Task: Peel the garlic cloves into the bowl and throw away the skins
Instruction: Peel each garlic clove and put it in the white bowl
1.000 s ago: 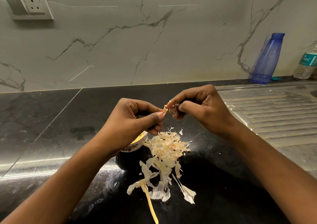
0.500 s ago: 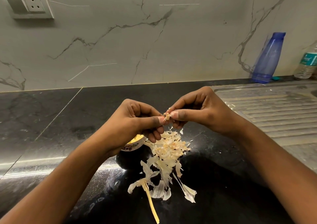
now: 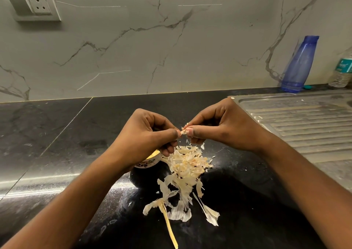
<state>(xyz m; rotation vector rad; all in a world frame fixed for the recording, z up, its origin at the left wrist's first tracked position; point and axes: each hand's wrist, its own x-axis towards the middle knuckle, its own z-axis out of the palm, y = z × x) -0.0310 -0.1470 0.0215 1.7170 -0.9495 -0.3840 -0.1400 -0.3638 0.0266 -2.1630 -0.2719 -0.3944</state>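
You pinch one garlic clove [image 3: 184,131] w/ both grips, left hand [image 3: 150,136] & right hand [image 3: 219,126], above the skins [image 3: 187,164] so peel drops there.

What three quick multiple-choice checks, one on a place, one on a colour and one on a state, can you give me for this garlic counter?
1. Where does the pile of skins lie relative to the bowl?
A. Inside it
B. Beside it, on the black counter
C. Under it

2. What colour is the tall tapered bottle?
A. Red
B. Green
C. Blue

3. What are the left hand and right hand doing?
A. Both pinch one garlic clove between them
B. Both lie flat
C. Both lift the bowl

Answers: B, the skins are heaped on the counter next to the bowl's rim; C, its body is translucent blue; A, fingertips of both hands meet on the clove above the pile.
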